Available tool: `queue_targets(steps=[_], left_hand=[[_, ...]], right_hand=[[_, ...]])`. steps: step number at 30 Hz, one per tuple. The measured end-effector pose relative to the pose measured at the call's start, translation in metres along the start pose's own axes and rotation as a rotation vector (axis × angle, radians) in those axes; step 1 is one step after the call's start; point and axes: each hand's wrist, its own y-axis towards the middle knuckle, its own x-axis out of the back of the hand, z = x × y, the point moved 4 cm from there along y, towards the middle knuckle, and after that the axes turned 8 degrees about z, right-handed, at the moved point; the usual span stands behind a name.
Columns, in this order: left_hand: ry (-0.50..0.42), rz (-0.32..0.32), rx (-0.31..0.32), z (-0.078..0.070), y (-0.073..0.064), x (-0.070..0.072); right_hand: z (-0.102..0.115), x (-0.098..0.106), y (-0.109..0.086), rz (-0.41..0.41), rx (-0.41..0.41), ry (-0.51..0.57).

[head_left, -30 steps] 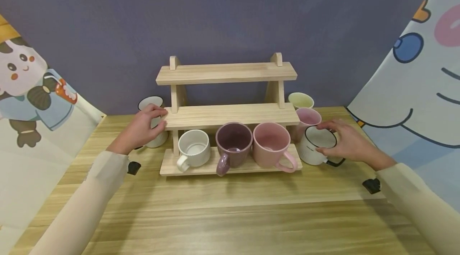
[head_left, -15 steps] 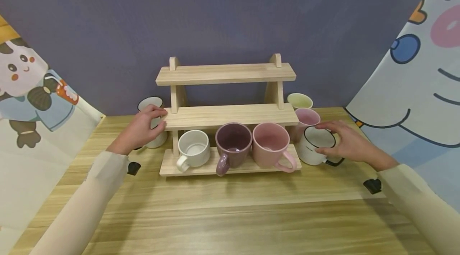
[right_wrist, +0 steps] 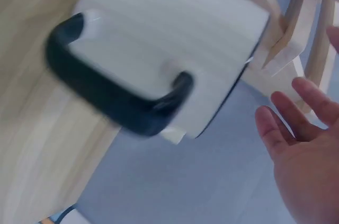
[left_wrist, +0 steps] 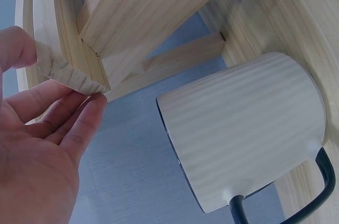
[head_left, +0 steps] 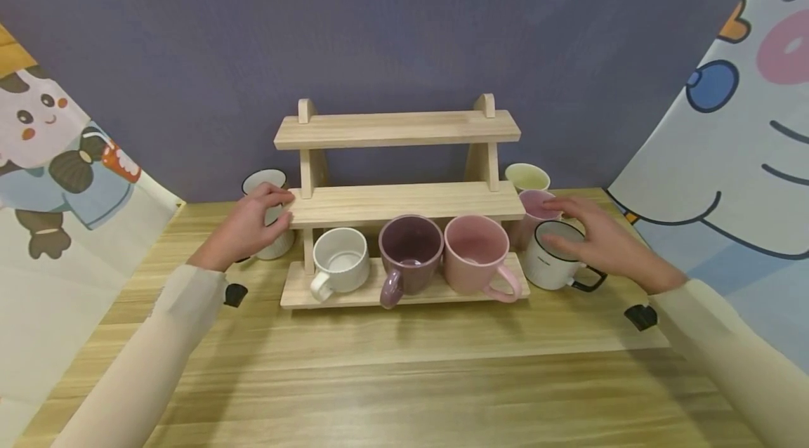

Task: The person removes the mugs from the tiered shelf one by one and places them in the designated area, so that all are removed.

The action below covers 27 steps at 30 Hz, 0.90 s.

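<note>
My left hand (head_left: 255, 220) pinches the left end of the middle board of a wooden tiered shelf (head_left: 404, 201); the left wrist view shows thumb and fingers on either side of the board end. Just beyond that hand a ribbed white mug (left_wrist: 241, 128) with a dark rim and handle stands, partly hidden in the head view. Over a white enamel mug (head_left: 548, 265) with a black rim and black handle hovers my right hand (head_left: 600, 241), fingers spread and holding nothing. In the right wrist view its fingers are apart from this mug (right_wrist: 175, 38).
On the lowest board stand a white cup (head_left: 341, 262), a purple mug (head_left: 411, 255) and a pink mug (head_left: 475, 258). A pinkish cup (head_left: 527, 227) and a pale yellow-green cup (head_left: 527, 176) are behind the enamel mug. A dark wall (head_left: 404, 27) rises behind the shelf.
My right hand has come off the enamel mug's rim and shifted up and slightly left, over the mug. My left hand has kept its hold on the shelf.
</note>
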Motion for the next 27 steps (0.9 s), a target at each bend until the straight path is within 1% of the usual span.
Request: queue_targets(steps=[3,7,9,15,24,27], left_hand=[[0.003,0.001,0.004,0.0,-0.001,0.001],[0.0,0.008,0.016,-0.001,-0.001,0.001],[-0.001,0.011,0.021,-0.002,-0.001,0.001],[-0.003,0.013,0.019,-0.004,0.0,0.0],[-0.009,0.006,0.005,-0.003,0.002,0.0],[-0.007,0.011,0.012,-0.004,0.001,0.0]], right_hand=[[0.01,0.001,0.01,-0.029,0.073,0.006],[0.022,-0.001,0.025,-0.063,0.19,-0.027],[0.026,-0.003,0.032,-0.067,0.219,-0.029],[0.026,-0.008,0.047,-0.06,0.199,-0.034],[0.028,-0.011,0.055,-0.059,0.219,-0.061],[0.029,-0.012,0.057,-0.052,0.199,-0.053]])
